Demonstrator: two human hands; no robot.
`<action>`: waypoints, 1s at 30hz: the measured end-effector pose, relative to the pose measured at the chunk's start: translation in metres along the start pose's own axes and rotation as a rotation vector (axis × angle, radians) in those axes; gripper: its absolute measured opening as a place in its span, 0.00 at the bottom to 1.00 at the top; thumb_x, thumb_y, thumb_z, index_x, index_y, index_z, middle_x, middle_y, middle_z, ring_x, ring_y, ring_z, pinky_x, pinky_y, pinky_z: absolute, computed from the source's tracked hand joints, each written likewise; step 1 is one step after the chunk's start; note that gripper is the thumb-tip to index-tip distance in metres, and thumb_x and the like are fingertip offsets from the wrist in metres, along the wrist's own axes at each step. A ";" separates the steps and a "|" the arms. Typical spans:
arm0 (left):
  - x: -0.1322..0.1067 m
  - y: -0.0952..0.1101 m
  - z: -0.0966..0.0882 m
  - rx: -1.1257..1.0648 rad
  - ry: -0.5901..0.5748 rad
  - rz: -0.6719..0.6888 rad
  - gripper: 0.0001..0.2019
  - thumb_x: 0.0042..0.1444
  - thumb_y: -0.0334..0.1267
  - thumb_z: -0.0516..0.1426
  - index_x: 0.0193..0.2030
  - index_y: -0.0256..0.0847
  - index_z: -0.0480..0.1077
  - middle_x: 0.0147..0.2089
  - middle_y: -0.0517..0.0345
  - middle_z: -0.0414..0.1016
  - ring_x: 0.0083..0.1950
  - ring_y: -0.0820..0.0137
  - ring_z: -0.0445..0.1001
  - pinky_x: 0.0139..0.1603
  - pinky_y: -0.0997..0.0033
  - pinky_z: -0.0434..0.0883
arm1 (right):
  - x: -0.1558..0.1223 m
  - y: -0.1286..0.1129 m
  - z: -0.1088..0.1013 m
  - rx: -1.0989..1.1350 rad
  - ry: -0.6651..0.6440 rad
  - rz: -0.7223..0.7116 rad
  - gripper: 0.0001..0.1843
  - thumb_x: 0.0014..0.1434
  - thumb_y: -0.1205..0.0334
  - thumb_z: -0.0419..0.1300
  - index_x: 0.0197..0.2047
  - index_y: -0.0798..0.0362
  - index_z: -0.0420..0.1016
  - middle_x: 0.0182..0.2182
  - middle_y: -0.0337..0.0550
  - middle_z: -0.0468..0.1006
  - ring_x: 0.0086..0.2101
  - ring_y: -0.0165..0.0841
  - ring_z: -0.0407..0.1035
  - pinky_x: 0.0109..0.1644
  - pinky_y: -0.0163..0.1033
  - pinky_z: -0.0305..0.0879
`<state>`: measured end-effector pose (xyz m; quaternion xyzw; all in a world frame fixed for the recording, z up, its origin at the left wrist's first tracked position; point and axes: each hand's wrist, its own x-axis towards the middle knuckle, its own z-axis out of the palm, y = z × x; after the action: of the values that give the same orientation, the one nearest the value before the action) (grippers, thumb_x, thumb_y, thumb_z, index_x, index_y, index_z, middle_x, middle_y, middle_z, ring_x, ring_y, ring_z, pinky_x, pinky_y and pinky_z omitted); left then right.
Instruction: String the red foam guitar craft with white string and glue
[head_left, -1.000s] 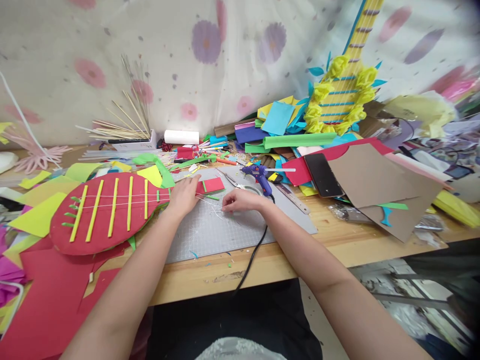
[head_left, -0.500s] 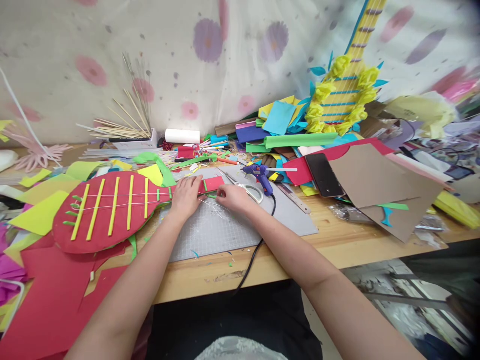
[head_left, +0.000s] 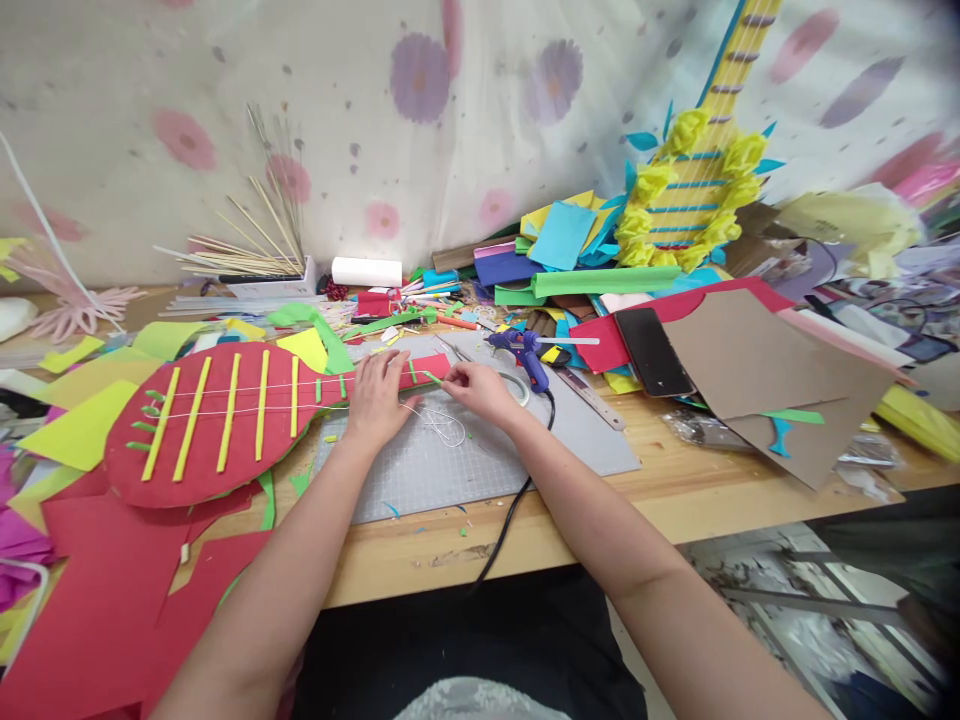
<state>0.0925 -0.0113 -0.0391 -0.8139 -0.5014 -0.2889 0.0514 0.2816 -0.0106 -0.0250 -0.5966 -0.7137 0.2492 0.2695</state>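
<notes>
A red foam guitar (head_left: 217, 420) with yellow strips and thin white strings lies on the table, its neck reaching onto a grey cutting mat (head_left: 465, 450). My left hand (head_left: 377, 395) lies flat on the neck, fingers stretched out, pressing it down. My right hand (head_left: 480, 388) is closed in a pinch at the neck's end, holding a small green strip (head_left: 433, 377). Loose white thread (head_left: 442, 425) curls on the mat just below both hands.
A blue glue gun (head_left: 525, 352) with a black cord, scissors (head_left: 480, 368) and a black phone (head_left: 654, 350) lie to the right. Brown cardboard (head_left: 772, 375), foam scraps and a yellow guitar (head_left: 690, 190) crowd the back. Skewers (head_left: 240, 255) stand at back left.
My right hand moved from the mat up and left to the end of the red neck and now pinches a green strip. My left hand stayed on the neck.
</notes>
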 end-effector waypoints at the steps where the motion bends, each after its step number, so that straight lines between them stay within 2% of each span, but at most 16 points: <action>1: -0.001 0.003 -0.001 -0.014 0.008 0.006 0.29 0.46 0.33 0.59 0.57 0.38 0.60 0.58 0.44 0.65 0.61 0.55 0.62 0.65 0.50 0.55 | 0.000 0.000 0.002 0.026 0.003 0.009 0.09 0.53 0.57 0.58 0.30 0.54 0.72 0.25 0.37 0.74 0.26 0.26 0.62 0.29 0.32 0.50; 4: -0.002 0.009 -0.006 -0.062 0.058 0.002 0.27 0.42 0.26 0.55 0.54 0.38 0.61 0.57 0.45 0.66 0.60 0.56 0.63 0.63 0.53 0.59 | 0.000 0.000 0.007 0.054 -0.005 0.026 0.09 0.54 0.57 0.58 0.29 0.54 0.71 0.25 0.36 0.73 0.25 0.26 0.62 0.29 0.32 0.50; 8: -0.001 0.013 -0.008 -0.064 0.085 -0.030 0.23 0.41 0.24 0.53 0.48 0.38 0.64 0.51 0.46 0.69 0.56 0.57 0.66 0.58 0.56 0.63 | -0.002 -0.001 0.008 -0.005 0.012 0.006 0.07 0.53 0.59 0.58 0.29 0.54 0.71 0.25 0.36 0.74 0.26 0.26 0.63 0.29 0.32 0.50; 13: 0.001 0.011 -0.004 0.028 0.076 -0.127 0.16 0.49 0.30 0.53 0.47 0.37 0.66 0.49 0.44 0.71 0.53 0.54 0.67 0.54 0.53 0.63 | -0.005 -0.001 0.005 -0.250 0.130 -0.158 0.07 0.55 0.59 0.56 0.32 0.53 0.72 0.31 0.41 0.76 0.33 0.30 0.67 0.32 0.34 0.51; 17: 0.001 0.012 -0.001 0.032 0.116 -0.107 0.18 0.51 0.34 0.54 0.50 0.37 0.65 0.51 0.43 0.70 0.54 0.55 0.67 0.55 0.53 0.62 | -0.007 -0.002 0.004 -0.266 0.131 -0.185 0.08 0.55 0.59 0.56 0.32 0.53 0.72 0.30 0.41 0.76 0.32 0.30 0.67 0.33 0.34 0.52; 20: 0.000 0.016 -0.002 0.002 0.140 -0.081 0.17 0.53 0.35 0.53 0.50 0.38 0.64 0.48 0.46 0.72 0.52 0.57 0.68 0.54 0.55 0.63 | -0.007 -0.003 0.004 -0.122 0.082 -0.126 0.06 0.52 0.60 0.57 0.29 0.53 0.72 0.26 0.38 0.75 0.29 0.28 0.65 0.32 0.33 0.52; 25: -0.002 0.023 -0.006 -0.069 0.099 -0.058 0.19 0.50 0.32 0.53 0.50 0.40 0.63 0.45 0.49 0.73 0.49 0.59 0.70 0.52 0.56 0.64 | -0.005 -0.001 0.001 0.411 -0.123 -0.007 0.10 0.50 0.56 0.58 0.25 0.55 0.69 0.20 0.33 0.66 0.22 0.23 0.58 0.28 0.32 0.52; 28: -0.002 0.023 -0.007 -0.077 0.168 -0.089 0.21 0.48 0.30 0.52 0.51 0.40 0.62 0.48 0.48 0.71 0.53 0.57 0.68 0.55 0.54 0.63 | -0.003 0.000 -0.003 0.699 -0.227 0.088 0.13 0.48 0.53 0.60 0.25 0.55 0.67 0.17 0.30 0.62 0.19 0.21 0.54 0.24 0.31 0.47; 30: -0.002 0.023 -0.005 -0.079 0.209 -0.090 0.22 0.48 0.31 0.53 0.52 0.39 0.61 0.50 0.46 0.70 0.55 0.56 0.67 0.57 0.53 0.62 | -0.001 -0.001 -0.005 0.862 -0.279 0.176 0.13 0.47 0.54 0.61 0.25 0.55 0.67 0.17 0.30 0.61 0.18 0.20 0.53 0.21 0.30 0.44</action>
<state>0.1090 -0.0261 -0.0310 -0.7576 -0.5174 -0.3937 0.0582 0.2846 -0.0119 -0.0212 -0.4490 -0.5210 0.6230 0.3724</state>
